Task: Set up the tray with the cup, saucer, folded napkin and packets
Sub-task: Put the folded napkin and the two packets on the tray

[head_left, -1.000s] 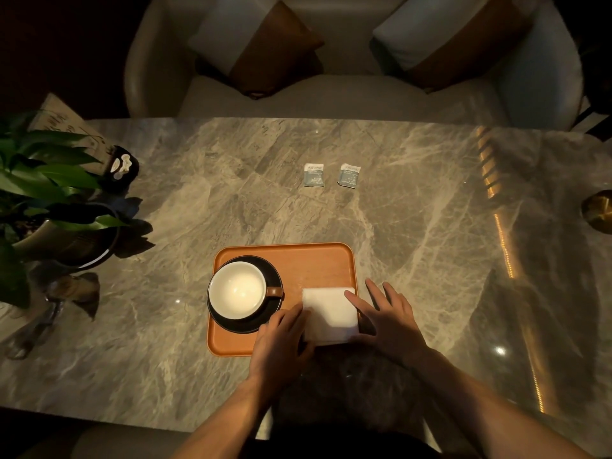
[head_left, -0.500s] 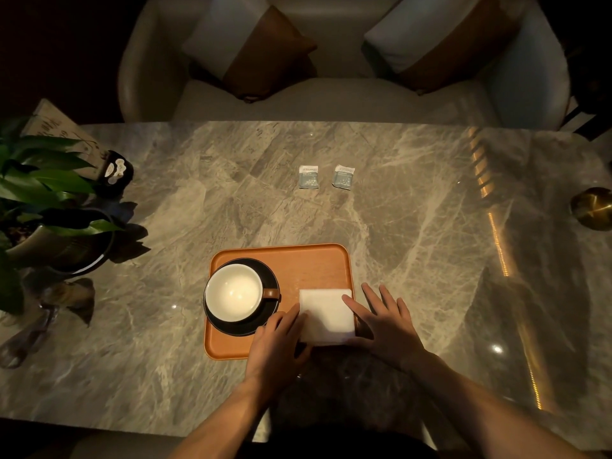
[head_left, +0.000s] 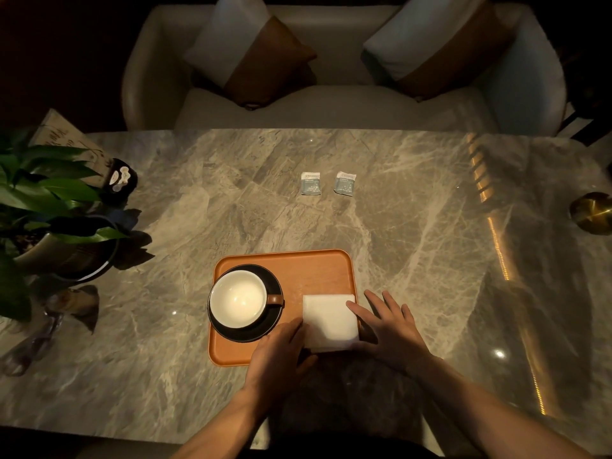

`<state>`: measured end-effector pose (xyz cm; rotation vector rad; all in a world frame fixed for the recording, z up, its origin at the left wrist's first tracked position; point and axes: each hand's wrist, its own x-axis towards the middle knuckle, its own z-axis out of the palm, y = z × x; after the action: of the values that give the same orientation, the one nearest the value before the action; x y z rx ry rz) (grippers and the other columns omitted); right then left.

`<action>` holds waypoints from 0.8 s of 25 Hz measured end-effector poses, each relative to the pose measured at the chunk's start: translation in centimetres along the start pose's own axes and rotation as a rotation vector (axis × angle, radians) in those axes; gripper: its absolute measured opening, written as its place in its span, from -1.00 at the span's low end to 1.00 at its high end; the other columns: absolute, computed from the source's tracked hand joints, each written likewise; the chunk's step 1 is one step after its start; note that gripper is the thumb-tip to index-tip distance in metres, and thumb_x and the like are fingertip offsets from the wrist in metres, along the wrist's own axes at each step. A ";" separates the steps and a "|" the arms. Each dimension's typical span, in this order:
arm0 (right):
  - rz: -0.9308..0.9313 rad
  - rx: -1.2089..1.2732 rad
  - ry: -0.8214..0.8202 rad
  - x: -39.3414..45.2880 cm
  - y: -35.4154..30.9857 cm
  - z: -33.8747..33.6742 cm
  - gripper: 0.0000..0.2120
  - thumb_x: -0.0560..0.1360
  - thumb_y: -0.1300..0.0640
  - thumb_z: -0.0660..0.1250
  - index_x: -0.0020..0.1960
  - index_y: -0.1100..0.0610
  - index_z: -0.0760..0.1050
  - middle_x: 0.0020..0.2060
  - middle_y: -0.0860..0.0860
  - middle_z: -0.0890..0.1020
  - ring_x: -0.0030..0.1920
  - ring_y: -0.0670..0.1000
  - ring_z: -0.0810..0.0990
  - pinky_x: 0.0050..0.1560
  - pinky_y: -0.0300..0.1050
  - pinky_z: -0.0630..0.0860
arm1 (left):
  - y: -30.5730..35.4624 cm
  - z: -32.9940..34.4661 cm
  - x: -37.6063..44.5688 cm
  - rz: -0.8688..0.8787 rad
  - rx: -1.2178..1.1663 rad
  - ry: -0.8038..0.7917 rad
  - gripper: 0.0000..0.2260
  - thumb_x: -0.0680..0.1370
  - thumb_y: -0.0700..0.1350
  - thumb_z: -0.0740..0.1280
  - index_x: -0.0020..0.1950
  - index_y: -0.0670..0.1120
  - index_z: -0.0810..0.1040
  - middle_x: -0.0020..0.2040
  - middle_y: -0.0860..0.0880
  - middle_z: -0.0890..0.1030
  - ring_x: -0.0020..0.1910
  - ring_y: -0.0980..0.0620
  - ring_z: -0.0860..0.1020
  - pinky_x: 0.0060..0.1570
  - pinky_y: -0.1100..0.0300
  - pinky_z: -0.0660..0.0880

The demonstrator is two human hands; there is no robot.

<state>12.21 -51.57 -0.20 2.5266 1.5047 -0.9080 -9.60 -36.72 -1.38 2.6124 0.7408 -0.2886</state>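
An orange tray (head_left: pixel 308 266) lies on the marble table near me. On its left half a white cup (head_left: pixel 237 299) with a brown handle stands on a dark saucer (head_left: pixel 271 326). A folded white napkin (head_left: pixel 326 321) lies on the tray's right front corner. My left hand (head_left: pixel 278 356) touches the napkin's left edge with its fingertips. My right hand (head_left: pixel 390 329) lies flat beside it, fingers spread, thumb on the napkin's right edge. Two small pale blue packets (head_left: pixel 310 183) (head_left: pixel 344 182) lie side by side farther back on the table.
A potted green plant (head_left: pixel 43 207) stands at the left edge, with a small dark jar (head_left: pixel 121 177) and a card behind it. A brass object (head_left: pixel 592 212) sits at the right edge. A cream sofa (head_left: pixel 331 104) with two cushions is beyond the table.
Both hands stay at the napkin's edges, nearly unchanged. My view has shifted slightly; the napkin, cup and packets have not moved on the table.
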 end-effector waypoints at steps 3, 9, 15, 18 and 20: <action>0.012 0.054 -0.007 0.0 0.2 -0.6 -0.25 0.46 -0.39 0.24 0.54 -0.27 0.02 0.60 0.00 0.02 0.58 0.15 -0.06 0.51 0.32 -0.04 | 0.1 -1.2 -0.4 0.042 -0.034 -0.010 -0.38 0.48 0.34 0.02 0.44 0.06 0.35 0.36 0.08 0.49 0.24 0.08 0.52 0.12 0.13 0.56; 0.008 0.086 0.072 1.2 0.4 -4.3 -0.39 0.48 -0.43 0.09 0.48 -0.25 0.22 0.53 -0.08 0.24 0.53 0.01 0.14 0.53 0.14 0.06 | 0.1 -8.9 3.8 0.132 -0.048 0.042 -0.63 0.48 0.28 0.21 0.21 0.18 0.51 0.13 0.20 0.60 0.07 0.19 0.56 -0.08 0.40 0.42; 0.018 0.040 0.104 4.7 2.4 -9.7 -0.50 0.52 -0.34 0.14 0.39 -0.17 0.39 0.33 -0.11 0.51 0.34 -0.01 0.44 0.35 0.04 0.34 | -2.0 -16.0 12.2 0.128 -0.178 -0.118 -0.57 0.52 0.15 0.38 0.35 0.06 0.51 0.28 0.03 0.57 0.24 0.03 0.52 0.21 0.13 0.43; 0.033 0.005 0.087 6.8 4.0 -12.3 -0.53 0.52 -0.30 0.18 0.35 -0.13 0.44 0.26 -0.07 0.58 0.26 0.02 0.52 0.25 0.02 0.43 | -3.4 -17.2 16.0 0.028 -0.233 -0.168 -0.55 0.48 0.08 0.46 0.34 0.01 0.53 0.25 -0.01 0.59 0.19 0.02 0.54 0.10 0.22 0.40; 0.046 -0.033 0.079 8.2 5.2 -13.8 -0.55 0.53 -0.30 0.18 0.32 -0.12 0.46 0.21 -0.06 0.61 0.21 0.03 0.55 0.16 -0.01 0.46 | -4.3 -17.7 18.3 -0.042 -0.249 -0.174 -0.54 0.46 0.08 0.48 0.33 0.01 0.54 0.23 -0.03 0.61 0.17 0.01 0.56 0.10 0.21 0.43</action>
<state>25.57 -43.16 5.74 2.5909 1.4629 -0.7804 4.89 -17.33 7.52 2.3073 0.7222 -0.4036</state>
